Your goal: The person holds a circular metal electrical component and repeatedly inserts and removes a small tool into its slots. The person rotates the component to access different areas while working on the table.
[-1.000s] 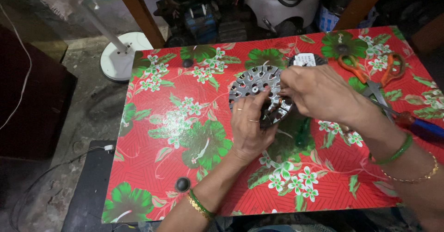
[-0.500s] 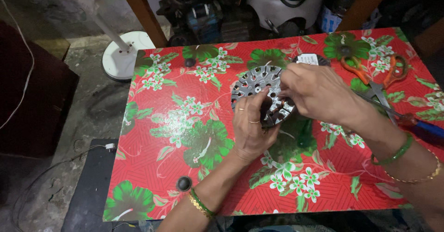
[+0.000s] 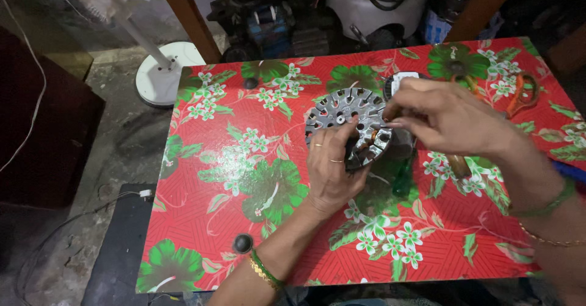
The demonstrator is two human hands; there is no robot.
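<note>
The scene is lit unevenly. The desk (image 3: 244,178) with its red flowered cover is the brightest area, under soft, diffuse light from above, and its colours look saturated. The glossy cover shows only faint sheen, no hard glare. Soft shadows lie just under the left hand (image 3: 329,172) and the right hand (image 3: 445,120), and a darker patch falls on the cover near the right forearm. The floor (image 3: 91,178) at the left is dim and grainy, and the far clutter beyond the desk sinks into deep shadow with little detail. The right hand's fingertips are slightly smeared by motion. The wide lens bends the desk edges outward, and the corners look softer and darker.
</note>
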